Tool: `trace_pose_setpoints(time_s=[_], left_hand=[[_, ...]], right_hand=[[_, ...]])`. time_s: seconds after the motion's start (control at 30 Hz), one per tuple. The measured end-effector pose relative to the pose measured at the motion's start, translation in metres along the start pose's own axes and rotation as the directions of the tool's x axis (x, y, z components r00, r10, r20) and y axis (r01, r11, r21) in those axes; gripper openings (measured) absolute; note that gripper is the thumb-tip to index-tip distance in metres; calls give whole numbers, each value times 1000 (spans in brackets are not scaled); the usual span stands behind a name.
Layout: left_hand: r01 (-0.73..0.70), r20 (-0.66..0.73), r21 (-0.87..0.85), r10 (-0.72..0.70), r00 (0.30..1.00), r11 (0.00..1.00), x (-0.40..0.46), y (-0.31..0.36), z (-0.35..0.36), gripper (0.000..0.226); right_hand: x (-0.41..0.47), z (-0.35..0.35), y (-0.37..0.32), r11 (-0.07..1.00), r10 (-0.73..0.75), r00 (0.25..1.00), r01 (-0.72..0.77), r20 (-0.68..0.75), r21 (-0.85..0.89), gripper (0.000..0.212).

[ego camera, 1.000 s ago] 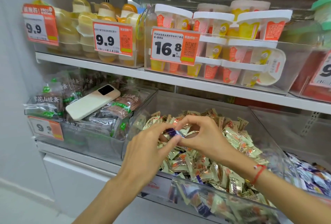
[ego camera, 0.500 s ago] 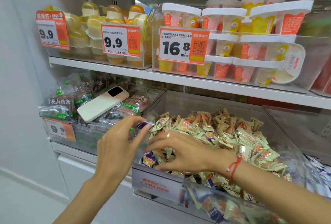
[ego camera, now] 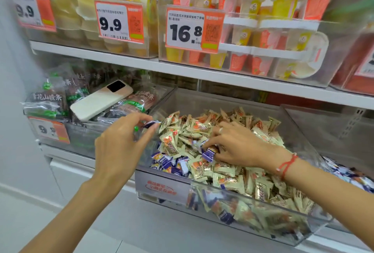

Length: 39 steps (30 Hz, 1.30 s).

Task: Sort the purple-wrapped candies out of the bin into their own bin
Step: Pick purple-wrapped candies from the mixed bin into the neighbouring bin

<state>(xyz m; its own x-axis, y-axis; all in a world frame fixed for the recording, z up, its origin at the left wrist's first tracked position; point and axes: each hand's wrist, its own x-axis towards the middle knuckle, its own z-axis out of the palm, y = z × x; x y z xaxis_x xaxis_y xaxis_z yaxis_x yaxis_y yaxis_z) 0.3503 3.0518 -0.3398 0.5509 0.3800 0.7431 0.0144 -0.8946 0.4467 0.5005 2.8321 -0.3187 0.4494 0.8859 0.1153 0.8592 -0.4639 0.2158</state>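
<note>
Purple candy (ego camera: 150, 124) sits pinched at the tips of my left hand (ego camera: 119, 145), thumb & forefinger closed on the wrapper's edge, just past the left wall of the clear bin (ego camera: 238, 208). A 2nd purple candy (ego camera: 208, 154) is under my right hand (ego camera: 236, 145), fingertips curled round it, low in the heap w/ the gold-wrapped candies (ego camera: 202, 129) pressing on all sides. More purple ones (ego camera: 170, 163) are bunched below & left of my right fingers, against the bin's front-left corner, so that corner seems to be where I'm gathering them; their own bin I can't pick out for sure. It may be the one w/ blue-white wrappers (ego camera: 348, 173) beyond my right wrist, past the red string bracelet (ego camera: 287, 164).

Risks, as I judge them:
- Left grip is only on a thin wrapper edge; a quick swing could flick it out, and it'd drop to the floor or into the dark snack packs (ego camera: 129, 102) beyond my left fingers.
- A phone (ego camera: 101, 100) lies tilted on those packs, just above my left knuckles. A bump from the back of my hand could slide it off.
- Right hand may drag a gold one up w/ the purple, since they overlap tightly, so I'd mis-sort.
- Heap is piled high near my right palm; digging could spill pieces over the low front lip.
- Frame is blurry, so I can't tell if my right pinch is fully closed.
</note>
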Motion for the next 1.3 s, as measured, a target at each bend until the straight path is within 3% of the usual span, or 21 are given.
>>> trace_pose_setpoints(time_s=[0.1,0.17,0.23,0.3,0.37,0.43,0.57,0.63,0.7,0.8,0.87,1.0,1.07,1.13,1.23,1.3], left_hand=[[-13,-15,-3,13,1000,1000,1,2,1,19],[-26,-13,-6,26,1000,1000,0,2,1,17],[-30,-15,-4,30,999,1000,-1,1,1,16],[-15,-7,-8,15,1000,1000,-1,0,0,16],[-14,7,-9,14,1000,1000,-1,-2,-1,16],[-19,16,-5,19,1000,1000,-1,-3,-3,16],[-30,25,-10,30,999,1000,-1,-3,-5,16],[-45,27,3,45,999,999,-1,-4,-5,18],[-62,4,21,62,998,998,0,-5,-4,21],[-143,-50,47,145,988,989,3,-1,0,23],[-221,-74,50,224,972,974,3,9,4,23],[-226,47,-93,231,972,970,-6,43,10,21],[-152,159,-188,182,970,970,-11,62,15,21],[-71,269,-251,140,953,965,-11,83,21,22],[-64,368,-314,184,911,947,-8,120,37,22],[-89,400,-346,233,886,934,-5,149,52,24]], right_hand=[[-1,-3,-13,997,-70,996,72,-64,40,40],[8,-6,-30,970,-107,988,129,-115,207,34],[26,-7,-51,899,-156,984,178,-86,401,36],[44,-2,-67,858,-240,971,207,11,470,49],[59,5,-77,915,-321,935,265,150,305,55],[64,10,-81,931,-362,914,345,183,120,49],[57,16,-73,908,-415,901,401,124,123,34],[45,15,-63,930,-338,937,319,88,185,31],[29,7,-52,919,-176,983,143,56,368,35],[2,-12,-34,739,25,997,-67,72,670,36],[-18,-21,-21,646,72,993,-116,91,754,31],[-57,-31,1,594,192,971,-228,140,771,37],[-79,-39,6,593,262,954,-277,145,756,45],[-104,-46,13,560,326,939,-286,111,777,38],[-146,-60,23,521,432,898,-320,79,791,23],[-178,-65,38,491,519,851,-366,72,790,30]])
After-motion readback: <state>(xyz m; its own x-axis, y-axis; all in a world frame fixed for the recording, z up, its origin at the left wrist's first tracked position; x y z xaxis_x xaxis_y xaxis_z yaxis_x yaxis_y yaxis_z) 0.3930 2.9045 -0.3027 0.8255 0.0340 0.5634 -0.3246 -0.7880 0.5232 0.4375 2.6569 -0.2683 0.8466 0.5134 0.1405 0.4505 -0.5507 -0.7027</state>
